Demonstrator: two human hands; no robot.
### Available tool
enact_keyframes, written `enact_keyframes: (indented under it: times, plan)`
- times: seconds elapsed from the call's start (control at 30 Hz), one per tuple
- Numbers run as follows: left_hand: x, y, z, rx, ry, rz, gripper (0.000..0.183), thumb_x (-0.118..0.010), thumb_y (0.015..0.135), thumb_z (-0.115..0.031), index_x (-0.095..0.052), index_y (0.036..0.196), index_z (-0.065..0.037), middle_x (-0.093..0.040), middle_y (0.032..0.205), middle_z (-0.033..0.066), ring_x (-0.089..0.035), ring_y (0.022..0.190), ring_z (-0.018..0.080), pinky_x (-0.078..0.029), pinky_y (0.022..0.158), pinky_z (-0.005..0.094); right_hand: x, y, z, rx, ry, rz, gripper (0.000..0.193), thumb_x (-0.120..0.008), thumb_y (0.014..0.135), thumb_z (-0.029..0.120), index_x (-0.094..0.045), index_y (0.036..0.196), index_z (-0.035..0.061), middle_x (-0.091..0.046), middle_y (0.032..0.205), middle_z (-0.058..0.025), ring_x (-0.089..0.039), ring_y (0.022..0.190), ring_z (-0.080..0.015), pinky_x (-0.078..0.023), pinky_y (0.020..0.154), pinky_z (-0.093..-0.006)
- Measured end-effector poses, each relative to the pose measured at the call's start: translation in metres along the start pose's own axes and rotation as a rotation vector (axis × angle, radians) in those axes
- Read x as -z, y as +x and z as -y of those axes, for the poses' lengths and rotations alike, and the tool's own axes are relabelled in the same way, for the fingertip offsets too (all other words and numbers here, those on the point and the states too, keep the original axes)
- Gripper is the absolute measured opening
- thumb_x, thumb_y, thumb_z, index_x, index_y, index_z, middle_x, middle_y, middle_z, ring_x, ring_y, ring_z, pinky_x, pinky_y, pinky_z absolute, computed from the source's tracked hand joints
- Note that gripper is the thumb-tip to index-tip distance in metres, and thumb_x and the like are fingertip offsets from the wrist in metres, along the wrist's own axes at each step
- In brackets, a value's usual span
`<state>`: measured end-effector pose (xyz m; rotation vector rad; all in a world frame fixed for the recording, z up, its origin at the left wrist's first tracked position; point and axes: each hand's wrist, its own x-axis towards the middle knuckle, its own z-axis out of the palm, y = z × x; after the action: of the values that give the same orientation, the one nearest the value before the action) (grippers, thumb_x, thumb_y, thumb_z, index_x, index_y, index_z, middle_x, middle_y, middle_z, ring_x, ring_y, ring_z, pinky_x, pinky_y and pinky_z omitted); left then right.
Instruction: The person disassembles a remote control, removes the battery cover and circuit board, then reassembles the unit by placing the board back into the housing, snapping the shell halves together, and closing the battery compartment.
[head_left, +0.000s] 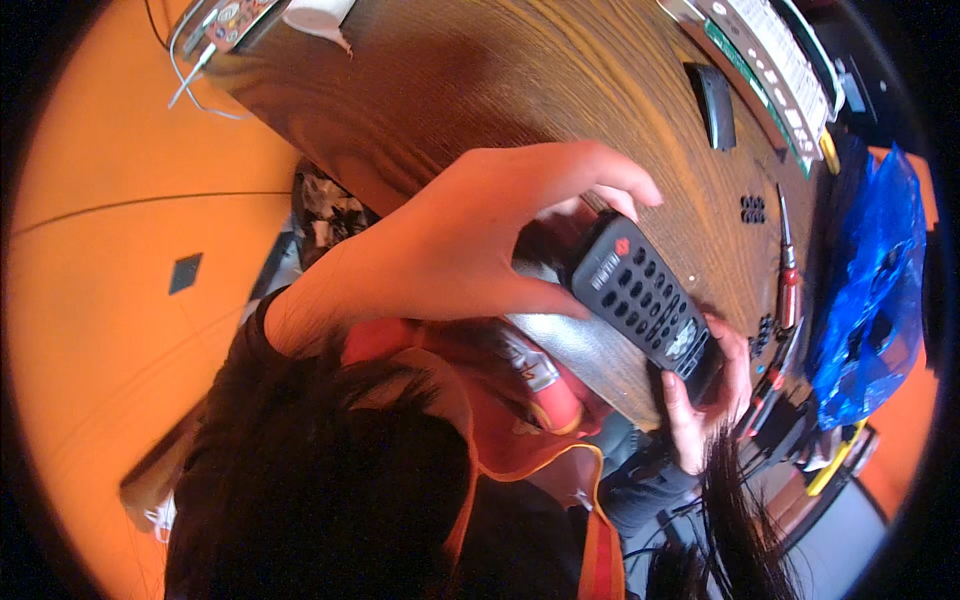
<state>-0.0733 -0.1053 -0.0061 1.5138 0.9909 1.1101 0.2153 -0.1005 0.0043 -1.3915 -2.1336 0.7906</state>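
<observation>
A black remote control point(650, 300), with rows of dark buttons and one red button, is tilted above the wooden table's near edge. My left hand point(460, 225) curls round its upper end, thumb along the near side and fingertips at the far side. The lower end rests in my right hand point(722, 395), whose thumb presses against the near edge and whose fingers wrap the other side. Its underside is hidden. Beyond it on the table lies a curved black plastic piece point(712, 106). Small black button pieces point(752, 209) lie to the right of the remote.
A red-handled screwdriver point(789, 285) lies on the wooden table point(440, 80), beside a crumpled blue plastic bag point(870, 300). At the far right stands a device with a green circuit board point(745, 70). A power strip point(238, 22) with white cables sits at the far left.
</observation>
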Motion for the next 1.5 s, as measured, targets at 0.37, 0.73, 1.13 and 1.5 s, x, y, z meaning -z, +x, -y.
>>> enact_keyframes:
  times: [0.37,0.73,1.13,1.5]
  plan:
    - [-0.011,-0.003,0.002,-0.077,-0.089,-0.051,0.068,-0.079,0.064,-0.008,-0.051,0.125,-0.003,-0.059,0.120,0.0104,-0.059,0.109,0.0217,-0.050,0.089,0.0350,-0.013,0.016,0.038,0.362,-0.087,0.004,0.053,-0.074,0.073,0.031,-0.061,0.116,0.0035,-0.052,0.123,-0.0256,-0.051,0.114,-0.0400,-0.039,0.099,-0.0483]
    - [-0.022,-0.010,-0.005,-0.228,0.115,-0.125,0.062,-0.077,0.064,-0.009,-0.055,0.121,-0.007,-0.061,0.113,0.0100,-0.061,0.100,0.0291,-0.050,0.084,0.0342,-0.030,0.022,0.059,0.387,-0.128,0.035,0.046,-0.076,0.063,0.006,-0.069,0.108,0.0077,-0.055,0.118,-0.0233,-0.054,0.109,-0.0374,-0.044,0.095,-0.0453]
    - [-0.024,-0.020,-0.021,-0.054,-0.025,-0.110,0.058,-0.072,0.075,-0.004,-0.048,0.128,-0.004,-0.059,0.118,0.0107,-0.060,0.107,0.0191,-0.049,0.088,0.0305,-0.035,0.020,0.060,0.371,-0.066,-0.020,0.040,-0.078,0.065,0.003,-0.070,0.103,0.0113,-0.054,0.110,-0.0186,-0.054,0.101,-0.0341,-0.046,0.086,-0.0423]
    - [-0.031,-0.028,-0.031,0.123,-0.078,-0.125,0.054,-0.069,0.076,0.003,-0.046,0.125,0.000,-0.057,0.118,0.0146,-0.060,0.106,0.0205,-0.051,0.086,0.0306,-0.041,0.016,0.047,0.459,-0.006,-0.016,0.044,-0.079,0.065,0.007,-0.067,0.107,0.0137,-0.053,0.112,-0.0171,-0.054,0.100,-0.0329,-0.045,0.086,-0.0441]
